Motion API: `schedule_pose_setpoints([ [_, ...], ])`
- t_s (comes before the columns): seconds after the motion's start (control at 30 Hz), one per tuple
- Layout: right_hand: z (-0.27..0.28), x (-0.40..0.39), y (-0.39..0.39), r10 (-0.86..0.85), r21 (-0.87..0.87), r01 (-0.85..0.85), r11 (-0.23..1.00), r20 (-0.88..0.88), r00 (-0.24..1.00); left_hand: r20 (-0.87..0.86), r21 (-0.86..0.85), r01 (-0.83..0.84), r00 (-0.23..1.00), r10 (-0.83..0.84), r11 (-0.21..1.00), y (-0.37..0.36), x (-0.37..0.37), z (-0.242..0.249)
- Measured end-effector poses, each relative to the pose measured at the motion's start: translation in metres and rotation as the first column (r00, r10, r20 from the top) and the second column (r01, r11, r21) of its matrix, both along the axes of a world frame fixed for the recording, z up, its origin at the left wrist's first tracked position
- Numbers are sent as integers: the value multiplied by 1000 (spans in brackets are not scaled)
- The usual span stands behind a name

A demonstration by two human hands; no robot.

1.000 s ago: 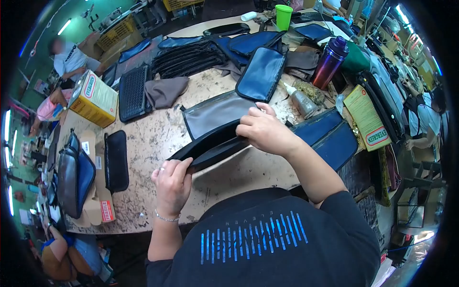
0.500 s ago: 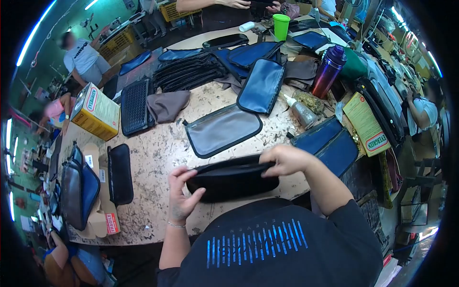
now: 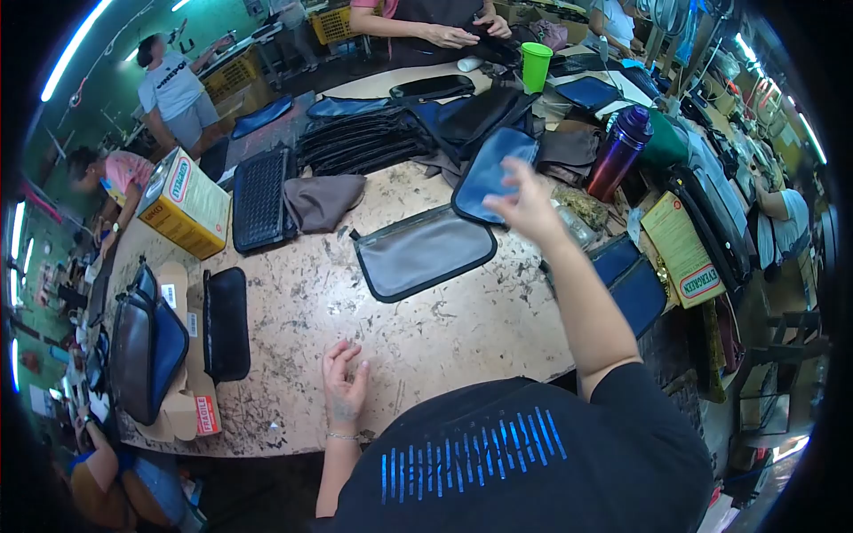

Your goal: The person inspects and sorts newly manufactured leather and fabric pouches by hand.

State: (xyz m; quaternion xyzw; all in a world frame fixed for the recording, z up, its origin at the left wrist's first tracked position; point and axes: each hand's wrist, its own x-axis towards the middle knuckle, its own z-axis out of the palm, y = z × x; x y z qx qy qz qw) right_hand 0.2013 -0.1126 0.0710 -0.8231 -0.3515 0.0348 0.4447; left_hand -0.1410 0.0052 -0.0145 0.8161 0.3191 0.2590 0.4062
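Observation:
My right hand (image 3: 524, 204) is stretched forward over the blue clear-faced pouch (image 3: 499, 178), fingers apart and holding nothing. Beside it lies a grey pouch with black edging (image 3: 426, 253), partly under the blue one. My left hand (image 3: 345, 382) hovers low near the table's front, loosely curled with thumb and fingers apart, with nothing in it. Farther back, a black pouch (image 3: 480, 114) rests on top of the pile of blue pouches. A bottle (image 3: 576, 226) is partly hidden behind my right wrist.
A black pouch (image 3: 226, 324) and an open carton with pouches (image 3: 182, 404) are at left. A yellow can (image 3: 191, 209), stacked black pieces (image 3: 355, 138), a green cup (image 3: 535, 67) and a purple flask (image 3: 619, 151) stand farther back. A co-worker's hands (image 3: 466, 34) work across the table (image 3: 284, 355).
The black pouch has left my hands, and a black pouch now lies on the back pile. My right hand has reached forward; my left has opened and dropped slightly.

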Motion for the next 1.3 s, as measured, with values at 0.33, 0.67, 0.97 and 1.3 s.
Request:
schedule_pose_setpoints([
  [0.33, -117, -179, 35, 802, 680, -493, 543, -594, 64, 52, 733, 355, 821, -569, 580, -51, 84, 68],
  [0.67, -38, -178, 9, 695, 693, 128, 709, -718, 39, 358, 575, 204, 808, -468, 792, -24, 124, 6],
  [0.97, -21, -135, 29, 748, 820, -76, 567, -475, 464, 543, 457, 373, 603, -585, 808, -41, 160, 21],
  [1.3, -39, -154, 21, 822, 824, 186, 535, -558, 112, 275, 522, 507, 661, -699, 685, -33, 142, 41],
])
